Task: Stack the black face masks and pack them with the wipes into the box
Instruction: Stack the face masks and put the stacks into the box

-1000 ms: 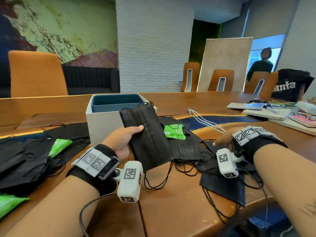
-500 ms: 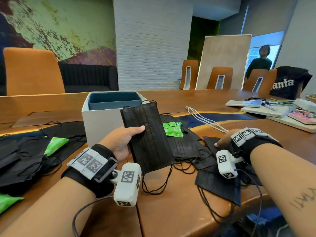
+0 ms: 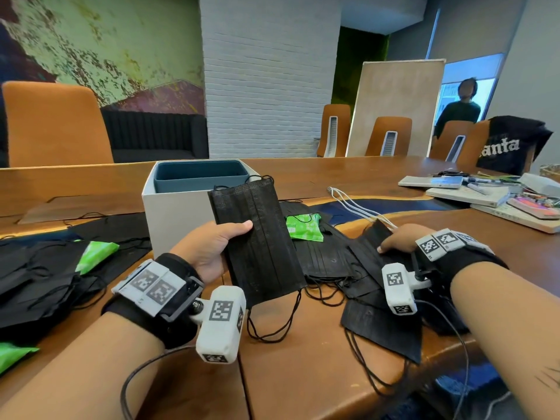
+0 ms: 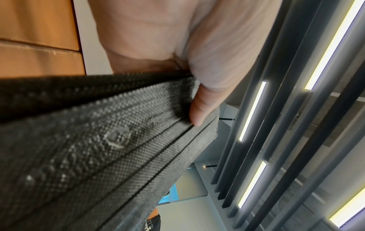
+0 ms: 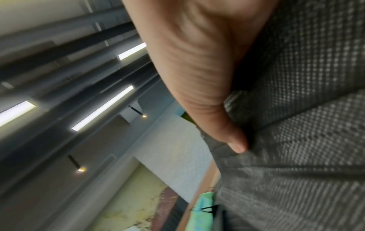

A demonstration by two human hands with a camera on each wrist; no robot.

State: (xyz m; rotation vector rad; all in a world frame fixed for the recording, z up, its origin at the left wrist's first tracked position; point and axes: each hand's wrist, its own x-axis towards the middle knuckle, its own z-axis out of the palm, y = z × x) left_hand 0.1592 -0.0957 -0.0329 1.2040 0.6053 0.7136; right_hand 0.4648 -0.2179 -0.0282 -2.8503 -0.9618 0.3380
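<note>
My left hand (image 3: 218, 247) holds a small stack of black face masks (image 3: 257, 241) upright above the table, thumb (image 4: 199, 107) pressed on the front mask (image 4: 98, 156). My right hand (image 3: 400, 237) pinches the edge of another black mask (image 3: 368, 247) at the right of the loose mask pile (image 3: 327, 259); the right wrist view shows the thumb (image 5: 227, 132) on the mask fabric (image 5: 296, 140). A green wipes packet (image 3: 304, 227) lies on that pile. The white box (image 3: 178, 216) with a blue insert stands behind the held stack.
More black masks (image 3: 36, 277) and green wipes packets (image 3: 95, 253) lie at the left. White cables (image 3: 354, 204) run behind the pile. Books and clutter (image 3: 491, 198) sit at the far right. Orange chairs (image 3: 54, 122) line the table; a person (image 3: 460, 107) stands far back.
My right hand has curled onto a mask at the right of the pile and lifted its edge. The left hand has kept holding its stack almost unmoved.
</note>
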